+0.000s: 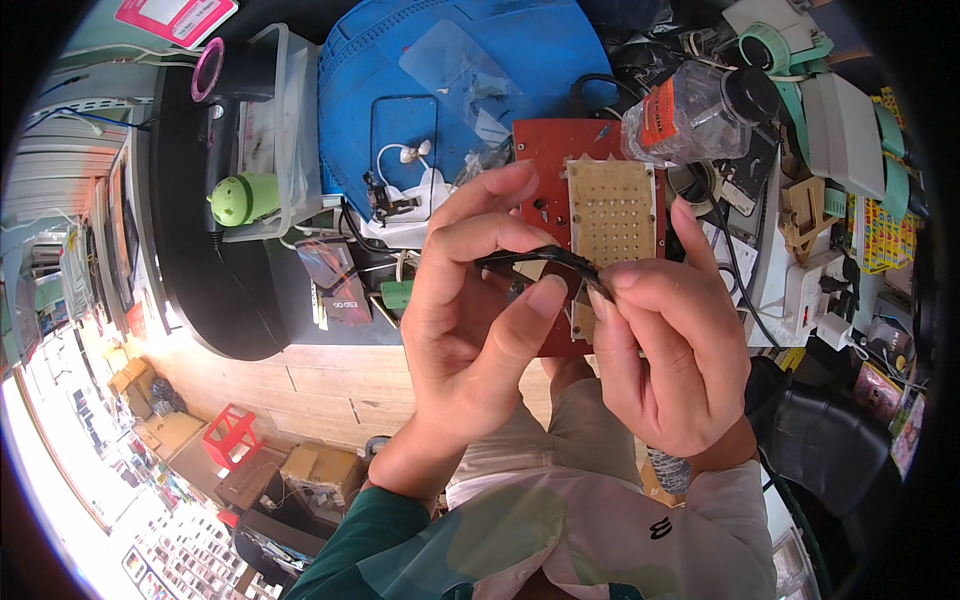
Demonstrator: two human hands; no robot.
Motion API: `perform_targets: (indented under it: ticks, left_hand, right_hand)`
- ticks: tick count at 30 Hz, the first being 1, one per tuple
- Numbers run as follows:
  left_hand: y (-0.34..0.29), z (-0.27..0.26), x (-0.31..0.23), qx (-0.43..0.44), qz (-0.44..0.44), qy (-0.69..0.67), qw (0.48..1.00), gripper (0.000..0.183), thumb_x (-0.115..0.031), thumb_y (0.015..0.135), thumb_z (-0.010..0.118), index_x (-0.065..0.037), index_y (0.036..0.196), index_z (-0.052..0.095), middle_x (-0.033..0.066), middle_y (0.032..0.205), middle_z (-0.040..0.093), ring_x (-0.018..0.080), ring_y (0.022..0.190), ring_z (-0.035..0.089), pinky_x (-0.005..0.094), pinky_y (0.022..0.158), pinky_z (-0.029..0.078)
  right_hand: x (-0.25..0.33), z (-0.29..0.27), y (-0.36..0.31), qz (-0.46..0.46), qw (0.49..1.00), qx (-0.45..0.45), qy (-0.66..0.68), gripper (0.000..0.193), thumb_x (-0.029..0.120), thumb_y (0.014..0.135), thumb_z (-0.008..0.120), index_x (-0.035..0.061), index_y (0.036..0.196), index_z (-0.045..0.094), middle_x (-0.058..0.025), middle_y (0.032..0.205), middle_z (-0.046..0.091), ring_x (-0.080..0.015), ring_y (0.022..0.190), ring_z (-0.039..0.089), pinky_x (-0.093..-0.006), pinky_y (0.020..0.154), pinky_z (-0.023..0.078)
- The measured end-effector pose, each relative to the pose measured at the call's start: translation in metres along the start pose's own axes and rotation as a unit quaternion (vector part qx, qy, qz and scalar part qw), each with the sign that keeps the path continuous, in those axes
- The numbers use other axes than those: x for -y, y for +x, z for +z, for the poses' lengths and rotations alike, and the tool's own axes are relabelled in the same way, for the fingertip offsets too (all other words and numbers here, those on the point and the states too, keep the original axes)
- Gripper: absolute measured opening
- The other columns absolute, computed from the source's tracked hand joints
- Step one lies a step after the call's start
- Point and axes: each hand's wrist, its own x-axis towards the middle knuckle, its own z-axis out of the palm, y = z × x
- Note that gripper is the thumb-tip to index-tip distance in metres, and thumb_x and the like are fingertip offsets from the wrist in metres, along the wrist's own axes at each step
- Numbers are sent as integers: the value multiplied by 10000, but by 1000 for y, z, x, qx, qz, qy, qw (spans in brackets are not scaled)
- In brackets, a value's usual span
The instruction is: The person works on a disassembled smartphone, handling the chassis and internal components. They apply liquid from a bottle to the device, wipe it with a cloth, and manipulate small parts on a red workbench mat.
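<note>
A short length of black cable (568,256) is stretched between my two hands in front of my body. My left hand (455,330) grips one side of it, the thumb below and the index finger above. Its other end is pinched between the thumb and fingertips of my right hand (680,350). Right behind the cable lies a tan perforated plate (612,205) with screws at its corners, on a red board (538,142). My fingers cover parts of the cable, and its exact make is too small to tell.
A blue mat (350,75) fills the far bench, with white earphones (415,152) on it. A clear jar (680,120) lies right of the plate. At left are a clear bin (295,130), a green figure (245,198) and a black hair dryer (240,75).
</note>
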Motion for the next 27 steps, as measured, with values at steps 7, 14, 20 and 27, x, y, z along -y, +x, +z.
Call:
perform_targets:
  ticks: [7,14,20,27]
  left_hand:
    - [2,-1,2,-3,8,-32,999,324,12,902,698,12,1218,622,220,1555,409,362,1488,425,457,1158,426]
    - [1,0,4,-3,14,-37,999,397,23,860,751,6,1232,614,217,1563,402,367,1482,434,464,1175,407]
    - [3,-3,5,28,37,12,999,560,-36,787,895,-13,1257,591,217,1573,396,370,1481,434,475,1181,407]
    - [4,-3,12,28,44,5,999,536,-96,817,917,-24,1236,590,222,1576,399,364,1469,457,488,1191,411]
  right_hand:
    - [3,-1,-1,7,1000,8,11,244,-102,890,728,-145,1122,667,-170,1178,617,-315,1009,714,-672,1065,524]
    - [2,0,-2,-1,1000,5,1,244,-102,885,724,-149,1118,669,-176,1176,616,-325,1001,716,-675,1064,523]
    - [1,-1,-2,-5,1000,3,8,240,-96,881,721,-148,1109,671,-181,1162,628,-332,986,724,-691,1054,521]
    - [-1,0,-3,-8,1000,-7,10,224,-84,891,717,-145,1101,669,-189,1145,637,-328,949,730,-693,1044,524]
